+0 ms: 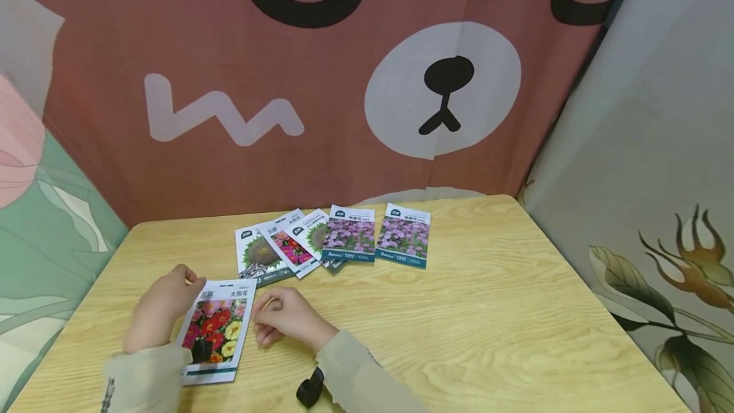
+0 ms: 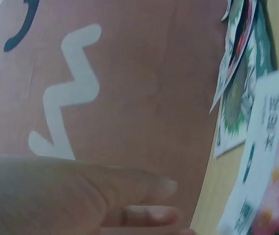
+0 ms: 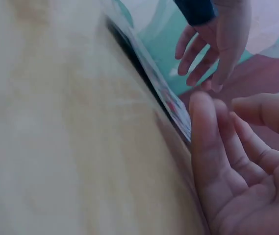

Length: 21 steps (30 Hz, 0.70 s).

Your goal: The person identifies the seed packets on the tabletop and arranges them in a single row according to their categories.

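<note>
A seed packet [image 1: 220, 330] printed with red, yellow and pink flowers lies at the table's front left, between the two hands. My left hand [image 1: 169, 301] is over its upper left corner. In the right wrist view the fingers of the left hand [image 3: 210, 49] hang loosely above the packet [image 3: 171, 105], with nothing gripped. Beside the packet's right edge is my right hand [image 1: 292, 317], its fingers loosely bent and holding nothing. The left wrist view shows the thumb of the left hand [image 2: 80, 196] and part of the packet [image 2: 257, 161] apart from it.
Farther back, overlapping packets lie in a row: a sunflower packet [image 1: 260, 253], a red-flower packet [image 1: 289, 247], another sunflower packet [image 1: 309, 234] and a purple-flower packet [image 1: 350, 234]. A second purple-flower packet [image 1: 404, 234] ends the row. Behind the wooden table [image 1: 487, 311] hangs a printed curtain [image 1: 332, 94].
</note>
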### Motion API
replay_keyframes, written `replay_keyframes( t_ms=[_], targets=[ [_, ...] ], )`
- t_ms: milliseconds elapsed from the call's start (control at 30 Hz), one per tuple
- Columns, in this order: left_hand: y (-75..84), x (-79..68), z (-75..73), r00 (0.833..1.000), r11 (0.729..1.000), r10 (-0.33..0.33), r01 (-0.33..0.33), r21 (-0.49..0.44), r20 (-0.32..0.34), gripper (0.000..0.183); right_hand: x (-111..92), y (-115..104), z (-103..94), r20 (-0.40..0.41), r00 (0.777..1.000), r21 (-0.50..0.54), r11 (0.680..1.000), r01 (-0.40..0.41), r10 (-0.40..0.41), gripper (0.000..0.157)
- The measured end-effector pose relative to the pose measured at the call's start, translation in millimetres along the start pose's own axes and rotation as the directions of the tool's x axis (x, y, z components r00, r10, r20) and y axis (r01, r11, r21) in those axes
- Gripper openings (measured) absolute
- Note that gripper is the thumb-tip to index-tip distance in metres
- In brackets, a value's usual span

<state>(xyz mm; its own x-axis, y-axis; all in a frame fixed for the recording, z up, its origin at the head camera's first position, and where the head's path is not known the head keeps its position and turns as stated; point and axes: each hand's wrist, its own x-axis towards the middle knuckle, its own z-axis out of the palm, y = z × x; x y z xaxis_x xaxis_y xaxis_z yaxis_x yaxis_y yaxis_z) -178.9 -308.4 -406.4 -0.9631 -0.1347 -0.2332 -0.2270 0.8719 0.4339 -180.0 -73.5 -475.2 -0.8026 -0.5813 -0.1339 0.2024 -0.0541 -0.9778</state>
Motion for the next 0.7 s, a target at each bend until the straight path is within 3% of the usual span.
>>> replay_keyframes(
  t_ms=[133, 233, 367, 433, 567, 700],
  targets=[
    [19.0, -0.6, 8.9, 0.993, 0.999, 0.04, -0.04, -0.006, -0.111, 0.035, 1.1, -7.8, -13.6, -0.089, 0.989, -0.114, 0.988, 0.104, -0.115, 0.007],
    [33.1, -0.7, 20.1, 0.979, 0.995, 0.093, -0.098, -0.015, -0.181, 0.034, 2.8, -11.9, -23.6, -0.133, 0.966, -0.275, 0.944, 0.181, -0.224, 0.01],
    [48.9, 0.7, 35.6, 0.953, 0.982, 0.165, -0.183, -0.048, -0.256, 0.032, 5.8, -14.6, -35.2, -0.184, 0.933, -0.406, 0.889, 0.213, -0.308, 0.009],
    [54.7, 1.1, 41.3, 0.941, 0.973, 0.186, -0.218, -0.083, -0.281, 0.031, 6.5, -16.3, -39.6, -0.212, 0.923, -0.42, 0.883, 0.21, -0.321, 0.008],
    [64.1, 1.4, 49.2, 0.939, 0.947, 0.2, -0.258, -0.19, -0.281, 0.037, 6.4, -21.1, -46.4, -0.275, 0.893, -0.44, 0.872, 0.212, -0.356, 0.008],
    [74.6, 4.5, 58.5, 0.948, 0.909, 0.217, -0.283, -0.306, -0.233, 0.045, 6.6, -23.0, -52.4, -0.311, 0.886, -0.466, 0.867, 0.174, -0.345, 0.017]
  ],
)
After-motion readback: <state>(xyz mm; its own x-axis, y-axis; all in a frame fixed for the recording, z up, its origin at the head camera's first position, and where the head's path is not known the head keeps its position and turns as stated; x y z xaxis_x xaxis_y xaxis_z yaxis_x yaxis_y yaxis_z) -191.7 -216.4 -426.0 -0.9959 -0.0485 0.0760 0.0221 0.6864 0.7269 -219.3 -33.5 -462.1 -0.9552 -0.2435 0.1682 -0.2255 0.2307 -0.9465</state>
